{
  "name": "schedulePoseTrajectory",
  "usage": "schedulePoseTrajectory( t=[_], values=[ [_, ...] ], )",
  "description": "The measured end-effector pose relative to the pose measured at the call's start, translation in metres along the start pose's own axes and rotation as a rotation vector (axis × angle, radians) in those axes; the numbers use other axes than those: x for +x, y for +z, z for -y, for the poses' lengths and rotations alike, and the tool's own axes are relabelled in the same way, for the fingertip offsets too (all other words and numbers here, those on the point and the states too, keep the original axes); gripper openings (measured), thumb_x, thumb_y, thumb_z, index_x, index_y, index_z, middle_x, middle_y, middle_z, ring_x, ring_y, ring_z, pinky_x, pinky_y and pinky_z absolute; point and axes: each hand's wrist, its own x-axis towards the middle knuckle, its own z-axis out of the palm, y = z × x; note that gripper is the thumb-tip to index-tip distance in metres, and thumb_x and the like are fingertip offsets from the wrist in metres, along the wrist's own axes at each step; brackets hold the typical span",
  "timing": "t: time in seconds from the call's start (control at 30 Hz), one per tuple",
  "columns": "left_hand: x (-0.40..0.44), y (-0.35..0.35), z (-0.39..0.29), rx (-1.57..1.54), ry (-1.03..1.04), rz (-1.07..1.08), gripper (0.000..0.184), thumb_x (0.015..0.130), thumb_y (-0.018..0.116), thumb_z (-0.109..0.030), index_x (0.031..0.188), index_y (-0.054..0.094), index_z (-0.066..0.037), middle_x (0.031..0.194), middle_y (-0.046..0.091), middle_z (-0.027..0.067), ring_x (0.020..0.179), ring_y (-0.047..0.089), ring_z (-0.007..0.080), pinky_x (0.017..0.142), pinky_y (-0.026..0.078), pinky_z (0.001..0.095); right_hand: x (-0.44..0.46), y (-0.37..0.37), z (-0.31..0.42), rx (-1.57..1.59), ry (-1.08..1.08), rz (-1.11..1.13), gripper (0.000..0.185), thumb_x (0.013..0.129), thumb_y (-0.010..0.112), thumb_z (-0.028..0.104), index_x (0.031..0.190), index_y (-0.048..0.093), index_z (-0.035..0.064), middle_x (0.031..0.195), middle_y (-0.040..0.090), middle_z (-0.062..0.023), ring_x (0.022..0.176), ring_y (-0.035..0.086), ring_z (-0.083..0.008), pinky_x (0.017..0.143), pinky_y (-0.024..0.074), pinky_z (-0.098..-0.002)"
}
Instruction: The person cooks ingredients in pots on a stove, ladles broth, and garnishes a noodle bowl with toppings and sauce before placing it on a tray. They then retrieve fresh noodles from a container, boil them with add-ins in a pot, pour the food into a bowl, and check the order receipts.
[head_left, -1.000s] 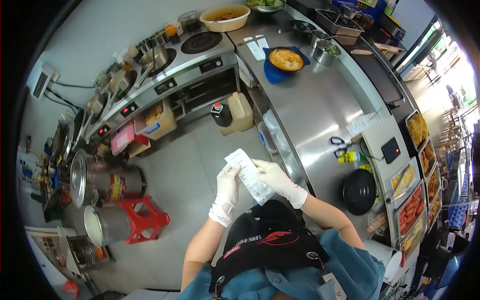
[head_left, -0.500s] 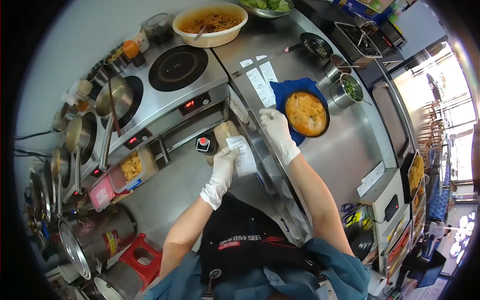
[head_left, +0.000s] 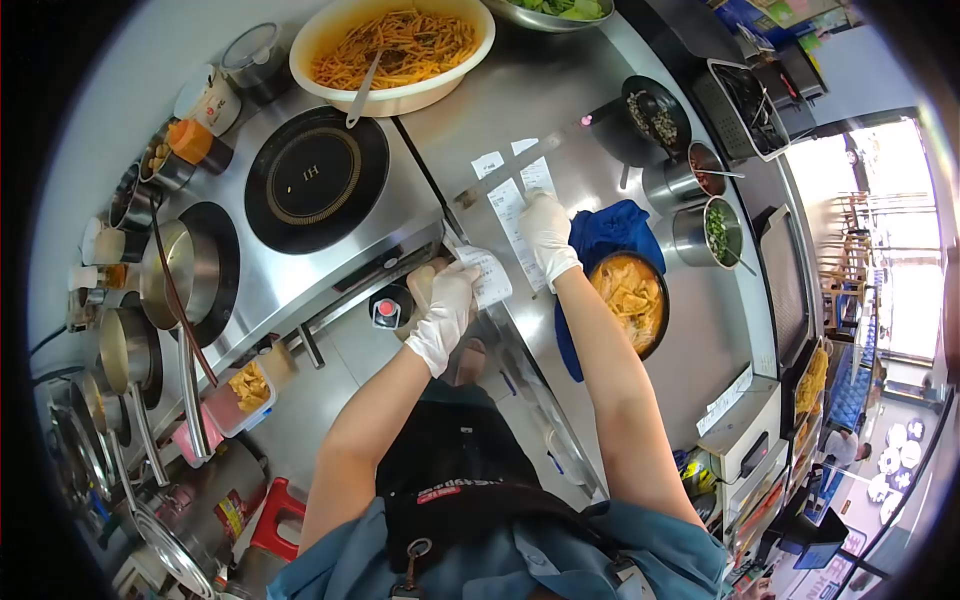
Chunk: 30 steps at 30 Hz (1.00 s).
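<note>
In a white glove, my left hand [head_left: 446,308] pinches a printed paper slip [head_left: 484,278] over the counter's front edge. My right hand [head_left: 547,232], also gloved, is over the steel counter at the lower end of another slip [head_left: 533,167]; its fingertips are bent down and partly hidden. A longer slip [head_left: 515,235] lies just left of that hand. Beside my right forearm sits a black bowl of orange-red soup [head_left: 630,300] on a blue cloth [head_left: 615,230].
A large tub of noodles [head_left: 395,100] stands at the back. On the left are an induction plate [head_left: 317,180] and several pots. Metal containers of chopped greens [head_left: 716,232] and red food [head_left: 706,170] stand right, near a black pan [head_left: 655,117]. A person [head_left: 842,447] is far right.
The view has moved closer to the counter. My right hand has gone from beside the bowl to the slips on the counter. My left hand still holds its slip, now nearer the counter edge.
</note>
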Motion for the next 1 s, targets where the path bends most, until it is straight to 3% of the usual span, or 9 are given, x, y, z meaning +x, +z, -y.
schedulePoseTrajectory(
  t=[0.1, 0.27, 0.73, 0.8, 1.0],
  values=[
    [-0.002, -0.004, -0.004, 0.057, -0.013, 0.049, 0.022, 0.09, 0.053, -0.003, 0.111, 0.059, 0.002, 0.096, 0.065, 0.0092, 0.082, 0.066, 0.0195, 0.068, 0.058, 0.0342, 0.005, -0.001, 0.012, -0.086, 0.12, 0.142, 0.034, 0.076, 0.061, 0.017, 0.108, 0.064, 0.0044, 0.103, 0.065, -0.0209, 0.095, 0.064, -0.0358, 0.084, 0.0503, -0.041],
    [-0.011, -0.022, -0.01, 0.075, -0.011, -0.041, 0.024, 0.09, 0.058, -0.009, 0.112, 0.061, -0.001, 0.096, 0.066, 0.0073, 0.082, 0.065, 0.0168, 0.067, 0.056, 0.0317, 0.01, 0.008, 0.006, -0.144, 0.038, 0.115, 0.037, 0.073, 0.065, 0.018, 0.107, 0.064, 0.0032, 0.101, 0.066, -0.0197, 0.095, 0.064, -0.0347, 0.084, 0.0506, -0.0409],
    [-0.014, -0.034, -0.015, 0.072, 0.015, -0.096, 0.021, 0.089, 0.058, -0.006, 0.109, 0.063, 0.0, 0.092, 0.066, 0.0067, 0.077, 0.065, 0.0168, 0.066, 0.054, 0.0293, 0.009, 0.008, 0.001, -0.125, -0.007, 0.128, 0.037, 0.072, 0.07, 0.021, 0.102, 0.063, 0.0015, 0.097, 0.065, -0.0199, 0.092, 0.064, -0.0355, 0.08, 0.0512, -0.0412],
    [-0.012, -0.033, -0.015, 0.071, 0.018, -0.099, 0.021, 0.089, 0.058, -0.006, 0.108, 0.063, 0.0, 0.092, 0.066, 0.0067, 0.077, 0.066, 0.0171, 0.066, 0.054, 0.0295, 0.007, 0.015, -0.001, -0.131, -0.097, -0.049, 0.013, 0.071, 0.062, 0.012, 0.081, 0.063, 0.0033, 0.083, 0.066, -0.0166, 0.081, 0.067, -0.0317, 0.07, 0.0536, -0.0395],
    [-0.014, -0.028, -0.016, 0.039, -0.002, -0.097, 0.021, 0.089, 0.057, -0.006, 0.108, 0.063, 0.0, 0.091, 0.066, 0.007, 0.077, 0.066, 0.0176, 0.066, 0.055, 0.0309, 0.007, 0.01, 0.001, -0.129, -0.089, -0.009, 0.015, 0.071, 0.063, 0.013, 0.082, 0.062, 0.0032, 0.083, 0.065, -0.0167, 0.079, 0.066, -0.0318, 0.07, 0.0532, -0.0393]
  ],
)
